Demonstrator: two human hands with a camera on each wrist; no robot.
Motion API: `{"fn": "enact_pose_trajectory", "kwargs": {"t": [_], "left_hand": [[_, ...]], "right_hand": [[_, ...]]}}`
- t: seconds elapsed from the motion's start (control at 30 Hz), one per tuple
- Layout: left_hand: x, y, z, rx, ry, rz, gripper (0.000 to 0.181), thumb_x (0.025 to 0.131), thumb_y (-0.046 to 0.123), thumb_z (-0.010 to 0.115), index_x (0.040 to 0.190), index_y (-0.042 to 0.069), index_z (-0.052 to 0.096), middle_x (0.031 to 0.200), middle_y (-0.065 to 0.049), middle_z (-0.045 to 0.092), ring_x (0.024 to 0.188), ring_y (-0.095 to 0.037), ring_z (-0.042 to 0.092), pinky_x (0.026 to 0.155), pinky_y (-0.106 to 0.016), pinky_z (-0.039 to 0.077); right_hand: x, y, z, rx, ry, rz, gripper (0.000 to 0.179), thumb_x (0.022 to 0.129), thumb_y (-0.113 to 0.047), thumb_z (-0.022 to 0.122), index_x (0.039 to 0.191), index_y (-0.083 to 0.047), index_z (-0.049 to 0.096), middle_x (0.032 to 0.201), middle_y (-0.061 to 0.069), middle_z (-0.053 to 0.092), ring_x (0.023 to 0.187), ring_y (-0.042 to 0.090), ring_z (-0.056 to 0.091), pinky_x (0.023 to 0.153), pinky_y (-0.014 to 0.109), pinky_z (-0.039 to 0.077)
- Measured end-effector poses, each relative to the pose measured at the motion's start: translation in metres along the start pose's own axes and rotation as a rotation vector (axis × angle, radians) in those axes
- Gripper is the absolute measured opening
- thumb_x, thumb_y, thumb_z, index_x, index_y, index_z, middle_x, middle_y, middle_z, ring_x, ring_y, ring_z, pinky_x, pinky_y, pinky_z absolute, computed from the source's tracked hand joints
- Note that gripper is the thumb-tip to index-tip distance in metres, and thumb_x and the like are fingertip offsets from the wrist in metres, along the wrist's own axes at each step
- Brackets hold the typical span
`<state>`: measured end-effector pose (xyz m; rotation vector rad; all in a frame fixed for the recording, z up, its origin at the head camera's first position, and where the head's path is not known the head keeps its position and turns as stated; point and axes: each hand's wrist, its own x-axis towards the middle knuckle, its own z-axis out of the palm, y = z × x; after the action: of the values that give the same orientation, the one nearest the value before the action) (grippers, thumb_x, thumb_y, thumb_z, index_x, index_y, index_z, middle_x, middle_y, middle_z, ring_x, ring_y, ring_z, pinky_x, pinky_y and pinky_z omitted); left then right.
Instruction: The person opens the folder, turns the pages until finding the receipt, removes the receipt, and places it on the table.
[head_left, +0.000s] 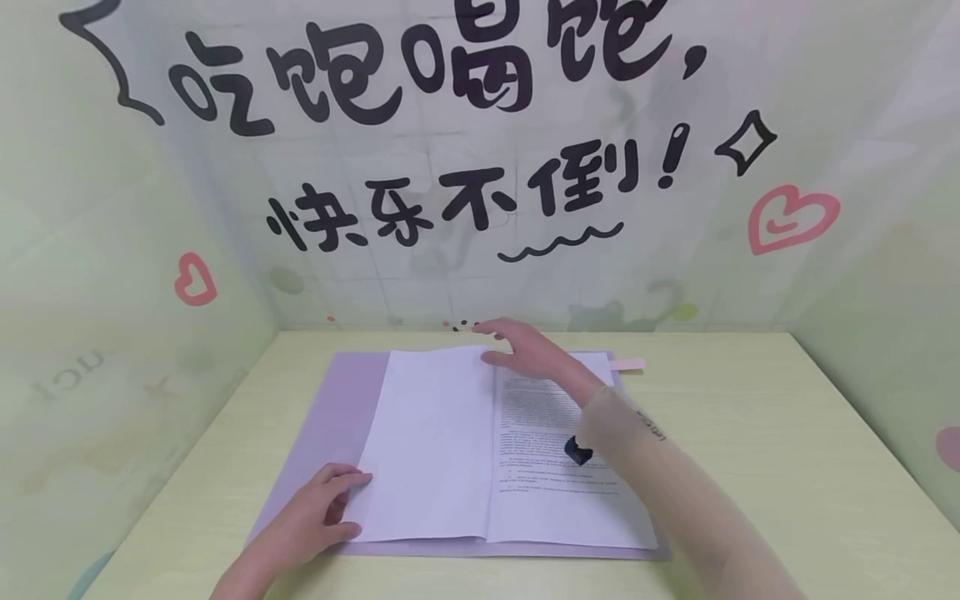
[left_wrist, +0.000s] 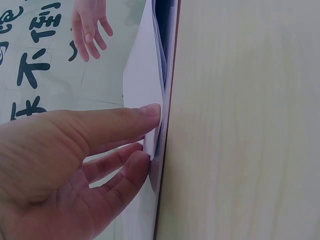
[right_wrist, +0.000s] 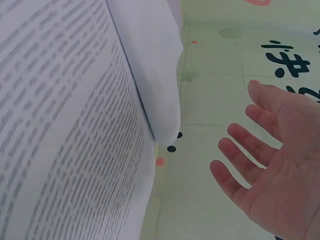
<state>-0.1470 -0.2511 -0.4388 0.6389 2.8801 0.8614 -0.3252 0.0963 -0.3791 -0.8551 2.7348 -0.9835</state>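
Note:
A stack of printed sheets lies spread on a purple folder (head_left: 352, 400). Its left-hand page (head_left: 427, 450) is blank and its right-hand page (head_left: 555, 508) carries lines of small print. My left hand (head_left: 318, 512) is at the lower left corner of the blank page. In the left wrist view, the left thumb (left_wrist: 150, 116) and fingers pinch the paper's edge. Over the far edge of the sheets hovers my right hand (head_left: 525, 348), fingers loosely spread and holding nothing. The right wrist view shows that hand (right_wrist: 280, 170) apart from the turned page (right_wrist: 150, 70).
A pink tab (head_left: 628, 364) sticks out at the folder's upper right. A small black object (head_left: 577, 451) shows beside the right sleeve (head_left: 660, 467). The pale wooden table (head_left: 787, 467) meets a printed backdrop (head_left: 420, 292) behind and at both sides.

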Motion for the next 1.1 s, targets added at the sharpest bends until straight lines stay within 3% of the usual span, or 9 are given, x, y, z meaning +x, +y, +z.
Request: {"fn": "enact_pose_trajectory", "kwargs": {"t": [0.23, 0.6, 1.1], "left_hand": [[0.0, 0.0, 0.0, -0.007, -0.009, -0.002, 0.055, 0.077, 0.012, 0.081, 0.126, -0.001, 0.062, 0.125, -0.013, 0.054, 0.086, 0.0, 0.047, 0.069, -0.018, 0.048], [0.001, -0.001, 0.0, 0.014, 0.004, 0.011, 0.054, 0.076, 0.013, 0.082, 0.125, -0.001, 0.062, 0.124, -0.013, 0.055, 0.086, 0.001, 0.046, 0.069, -0.018, 0.048], [0.0, -0.001, 0.0, -0.004, 0.028, 0.024, 0.053, 0.076, 0.011, 0.081, 0.124, -0.002, 0.063, 0.121, -0.01, 0.055, 0.086, 0.002, 0.044, 0.069, -0.018, 0.046]], "right_hand": [[-0.035, 0.027, -0.018, 0.029, 0.069, 0.015, 0.051, 0.098, -0.026, 0.062, 0.146, -0.015, 0.047, 0.149, 0.008, 0.049, 0.133, 0.034, 0.049, 0.109, 0.052, 0.043], [-0.079, 0.068, -0.04, 0.047, 0.249, 0.087, 0.046, 0.095, -0.013, 0.064, 0.138, -0.003, 0.052, 0.137, 0.019, 0.058, 0.123, 0.041, 0.056, 0.1, 0.054, 0.049], [-0.109, 0.112, -0.041, 0.012, 0.228, 0.197, 0.053, 0.093, -0.013, 0.065, 0.141, -0.001, 0.048, 0.133, 0.027, 0.055, 0.12, 0.041, 0.054, 0.101, 0.056, 0.045]]}}
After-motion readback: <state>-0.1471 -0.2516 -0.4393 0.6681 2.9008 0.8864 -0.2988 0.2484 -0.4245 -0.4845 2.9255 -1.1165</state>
